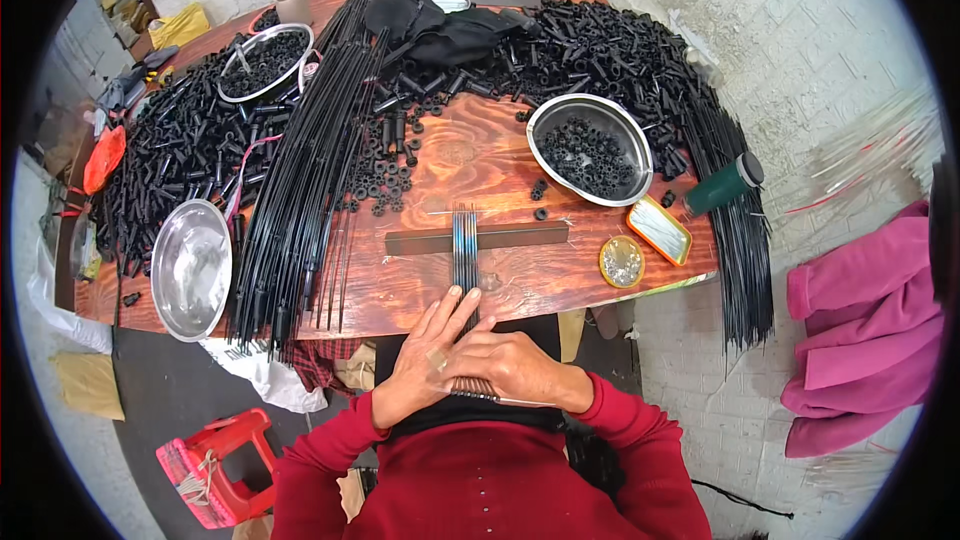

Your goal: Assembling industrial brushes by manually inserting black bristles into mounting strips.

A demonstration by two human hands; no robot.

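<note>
A narrow row of thin dark rods (465, 260), with a bluish sheen, crosses a dark flat bar (415, 242) on the table and runs over its near edge. My left hand (425, 355) lies along these rods, its fingers stretched flat on top. Beside and partly over it, my right hand (515, 368) is closed with bent fingers around the near part of the rods. Their near ends (472, 387) show just below both hands. A thin pale strip (530, 402) passes under my right hand; whether I grip it is hidden.
Long black rods (310, 160) lie in a big bundle on the left, another bundle (725, 210) on the right. Black parts (600, 40) heap at the back. Steel bowls (192, 270) (640, 175), a green bottle (715, 188), a yellow dish (622, 262) and a red stool (225, 470) stand around.
</note>
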